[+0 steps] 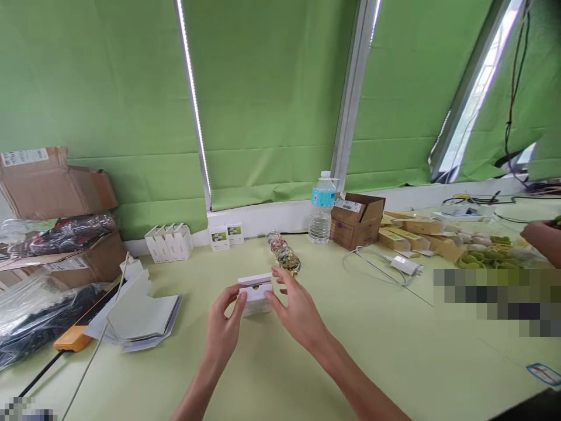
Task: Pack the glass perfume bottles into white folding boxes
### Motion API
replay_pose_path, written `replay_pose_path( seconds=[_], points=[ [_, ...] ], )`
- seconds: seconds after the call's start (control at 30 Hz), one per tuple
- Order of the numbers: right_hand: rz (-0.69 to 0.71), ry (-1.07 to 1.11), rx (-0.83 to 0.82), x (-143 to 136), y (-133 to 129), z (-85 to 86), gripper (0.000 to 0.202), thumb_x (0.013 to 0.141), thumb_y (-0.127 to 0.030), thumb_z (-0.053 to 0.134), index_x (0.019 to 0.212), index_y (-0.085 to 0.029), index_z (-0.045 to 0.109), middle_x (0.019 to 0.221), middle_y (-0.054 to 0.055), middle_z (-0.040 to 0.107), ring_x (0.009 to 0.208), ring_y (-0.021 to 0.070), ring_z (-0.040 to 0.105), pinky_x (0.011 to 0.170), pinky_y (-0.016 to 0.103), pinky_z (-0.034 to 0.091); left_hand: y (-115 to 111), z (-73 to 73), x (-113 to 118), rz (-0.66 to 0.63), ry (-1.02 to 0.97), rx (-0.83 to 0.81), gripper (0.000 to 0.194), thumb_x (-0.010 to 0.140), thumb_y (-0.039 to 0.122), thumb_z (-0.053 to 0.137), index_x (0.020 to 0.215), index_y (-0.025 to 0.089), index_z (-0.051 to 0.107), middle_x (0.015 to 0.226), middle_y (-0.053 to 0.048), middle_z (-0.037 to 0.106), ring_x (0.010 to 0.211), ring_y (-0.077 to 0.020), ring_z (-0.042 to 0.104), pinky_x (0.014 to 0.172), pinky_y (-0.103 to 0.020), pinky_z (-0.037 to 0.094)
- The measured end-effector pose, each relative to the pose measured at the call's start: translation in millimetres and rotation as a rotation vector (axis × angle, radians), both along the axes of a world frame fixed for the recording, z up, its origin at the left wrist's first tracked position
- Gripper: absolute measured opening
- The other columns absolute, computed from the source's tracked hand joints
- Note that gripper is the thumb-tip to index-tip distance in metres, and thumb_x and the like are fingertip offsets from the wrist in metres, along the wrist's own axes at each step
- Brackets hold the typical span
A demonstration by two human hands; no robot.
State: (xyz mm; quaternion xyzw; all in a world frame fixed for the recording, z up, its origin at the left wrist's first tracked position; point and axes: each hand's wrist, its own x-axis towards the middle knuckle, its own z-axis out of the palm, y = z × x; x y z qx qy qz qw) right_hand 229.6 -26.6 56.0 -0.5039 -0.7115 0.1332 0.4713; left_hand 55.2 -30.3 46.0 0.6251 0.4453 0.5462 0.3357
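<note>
A small white cardboard box point(256, 305) is on the table in front of me, its top flap raised at the back. My left hand point(225, 318) grips the box's left side, thumb on the front face and fingers behind. From the right, my right hand point(294, 304) holds it with the thumb at the front edge and the index finger by the raised flap. The inside of the box is hidden. Just beyond lies a row of shiny bangle-like rings point(284, 252), partly behind my right fingertips.
Flat white card sheets point(144, 318) lie left, with white boxes point(169, 243) and small picture cards point(227, 235) behind. A water bottle point(322, 210), brown carton point(357, 219) and white charger point(405, 265) stand right. Another person's hand point(543, 238) shows at far right.
</note>
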Motion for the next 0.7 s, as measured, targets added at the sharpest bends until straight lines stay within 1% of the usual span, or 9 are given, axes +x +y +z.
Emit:
replay_pose_path(
  seconds=[0.03,0.1,0.2,0.3,0.37,0.43,0.5,0.6,0.7],
  points=[
    [0.011,-0.016,-0.035,-0.7,0.6,-1.2,0.044,0.089,-0.03,0.05,0.131,-0.023,0.042,0.117,0.01,0.063,0.103,0.0225,0.061,0.083,0.038,0.054,0.4,-1.0,1.5,0.022,-0.016,0.001,0.028,0.087,0.043,0.054,0.1,0.02,0.061,0.106,-0.008,0.068,0.1,-0.0222,0.063,0.085,-0.033,0.049],
    [0.03,-0.027,-0.074,-2.3,1.5,-2.4,0.039,0.091,-0.029,0.046,0.129,-0.022,0.045,0.107,0.009,0.067,0.098,0.0219,0.063,0.082,0.037,0.053,1.7,-3.2,4.0,0.089,-0.062,0.006,0.027,0.085,0.044,0.058,0.098,0.02,0.056,0.102,-0.007,0.067,0.099,-0.0216,0.063,0.083,-0.032,0.049],
    [0.034,-0.018,-0.055,-4.2,1.6,-1.4,0.034,0.09,-0.027,0.047,0.123,-0.021,0.052,0.106,0.008,0.068,0.098,0.022,0.064,0.084,0.036,0.052,4.1,-5.9,5.8,0.144,-0.116,0.0,0.03,0.082,0.045,0.061,0.097,0.02,0.052,0.096,-0.006,0.066,0.094,-0.0205,0.064,0.079,-0.031,0.049],
    [0.048,0.002,-0.031,-3.9,-0.4,1.8,0.039,0.09,-0.028,0.049,0.128,-0.022,0.051,0.11,0.008,0.067,0.102,0.022,0.062,0.087,0.037,0.051,6.0,-6.1,4.9,0.103,-0.092,-0.002,0.03,0.083,0.045,0.06,0.096,0.019,0.055,0.096,-0.006,0.067,0.092,-0.0202,0.064,0.08,-0.032,0.049],
    [0.07,0.01,-0.018,-2.8,-2.1,4.3,0.039,0.091,-0.03,0.048,0.13,-0.023,0.051,0.114,0.007,0.066,0.103,0.0218,0.062,0.087,0.036,0.052,6.9,-4.8,3.4,0.083,-0.072,-0.005,0.03,0.083,0.046,0.059,0.096,0.019,0.058,0.097,-0.007,0.067,0.092,-0.0206,0.064,0.08,-0.032,0.049],
    [0.08,0.01,-0.005,-1.8,-3.3,6.8,0.036,0.093,-0.034,0.046,0.126,-0.024,0.055,0.116,0.007,0.066,0.1,0.022,0.064,0.082,0.035,0.054,7.7,-3.4,1.9,0.083,-0.059,-0.013,0.031,0.083,0.047,0.058,0.096,0.019,0.06,0.098,-0.007,0.068,0.092,-0.0211,0.065,0.078,-0.032,0.049],
    [0.076,0.002,0.021,-1.3,-3.8,8.8,0.034,0.093,-0.037,0.046,0.121,-0.024,0.06,0.114,0.008,0.067,0.097,0.0225,0.065,0.077,0.034,0.056,8.4,-2.5,1.0,0.099,-0.053,-0.011,0.031,0.083,0.047,0.058,0.096,0.019,0.061,0.098,-0.007,0.069,0.092,-0.0216,0.065,0.076,-0.032,0.05],
    [0.089,-0.024,0.077,-1.5,-3.6,10.5,0.032,0.093,-0.038,0.048,0.115,-0.023,0.065,0.111,0.008,0.069,0.099,0.0228,0.065,0.081,0.036,0.055,9.0,-2.2,1.3,0.119,-0.056,0.005,0.03,0.081,0.045,0.06,0.097,0.019,0.062,0.099,-0.008,0.069,0.093,-0.0224,0.065,0.076,-0.032,0.05],
    [0.102,-0.028,0.101,-1.5,-2.3,9.8,0.029,0.094,-0.034,0.046,0.113,-0.024,0.066,0.11,0.006,0.069,0.1,0.0214,0.064,0.083,0.035,0.055,8.6,-2.8,2.3,0.124,-0.06,0.008,0.029,0.081,0.043,0.061,0.098,0.019,0.063,0.1,-0.008,0.07,0.093,-0.0227,0.066,0.078,-0.034,0.051]
  ],
)
